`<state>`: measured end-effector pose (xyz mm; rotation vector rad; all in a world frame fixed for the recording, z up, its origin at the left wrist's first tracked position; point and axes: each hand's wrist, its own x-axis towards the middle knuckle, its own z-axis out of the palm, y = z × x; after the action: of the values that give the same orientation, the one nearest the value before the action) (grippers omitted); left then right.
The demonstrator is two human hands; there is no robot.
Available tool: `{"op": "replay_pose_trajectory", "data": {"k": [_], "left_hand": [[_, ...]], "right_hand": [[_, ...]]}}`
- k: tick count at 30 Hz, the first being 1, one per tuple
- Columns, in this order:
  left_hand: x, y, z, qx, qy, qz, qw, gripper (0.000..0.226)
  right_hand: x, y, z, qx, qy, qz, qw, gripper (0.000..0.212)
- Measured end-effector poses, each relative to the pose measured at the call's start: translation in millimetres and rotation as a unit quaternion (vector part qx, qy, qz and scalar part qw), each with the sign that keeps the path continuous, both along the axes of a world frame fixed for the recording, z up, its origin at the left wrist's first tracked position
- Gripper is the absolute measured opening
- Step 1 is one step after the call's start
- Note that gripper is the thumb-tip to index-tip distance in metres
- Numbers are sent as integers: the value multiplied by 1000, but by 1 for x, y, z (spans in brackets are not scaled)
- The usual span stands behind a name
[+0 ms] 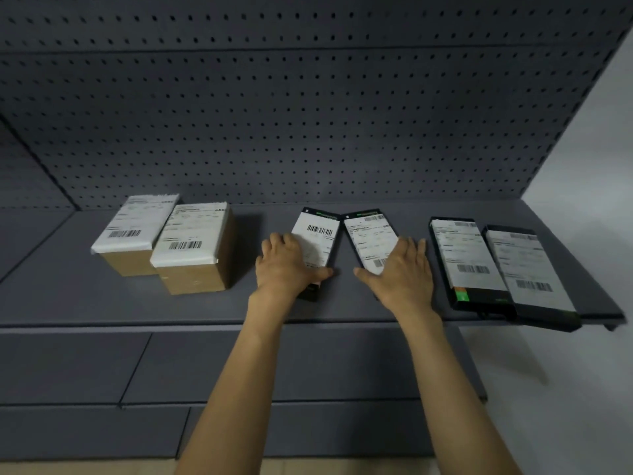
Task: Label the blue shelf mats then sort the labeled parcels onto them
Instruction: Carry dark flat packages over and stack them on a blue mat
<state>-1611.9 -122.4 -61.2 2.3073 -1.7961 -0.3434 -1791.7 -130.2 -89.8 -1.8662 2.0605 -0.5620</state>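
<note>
While both arms reach onto shelf point(102, 299), left hand point(286, 265) grips left black parcel point(317, 245), thumb curled under near edge; right hand point(406, 269) lies flat, fingers straight, on right black parcel point(368, 241). Parcels' far corners touch, mid-shelf.
</note>
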Motion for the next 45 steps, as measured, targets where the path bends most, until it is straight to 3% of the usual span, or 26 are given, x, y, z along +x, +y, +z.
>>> {"op": "replay_pose_trajectory", "data": {"k": [6,11,16,22,29,34,45], "left_hand": [[-1,12,0,-127,36,56,990,104],[8,28,21,-271,64,119,953,102],[13,49,45,-335,56,175,924,102],[27,101,42,-369,37,281,885,104],[64,205,23,-377,24,447,811,103],[93,286,21,-368,-35,543,754,101],[198,462,22,-339,-67,631,695,104]], "right_hand": [[-6,-7,15,-73,-99,21,992,84],[16,-16,45,-109,-171,106,973,91],[36,-19,67,-110,-225,199,948,95],[75,-2,73,-84,-245,327,909,97],[139,48,64,-32,-267,479,836,99],[199,101,65,-17,-263,568,779,103],[363,274,59,-10,-239,686,687,100]]}}
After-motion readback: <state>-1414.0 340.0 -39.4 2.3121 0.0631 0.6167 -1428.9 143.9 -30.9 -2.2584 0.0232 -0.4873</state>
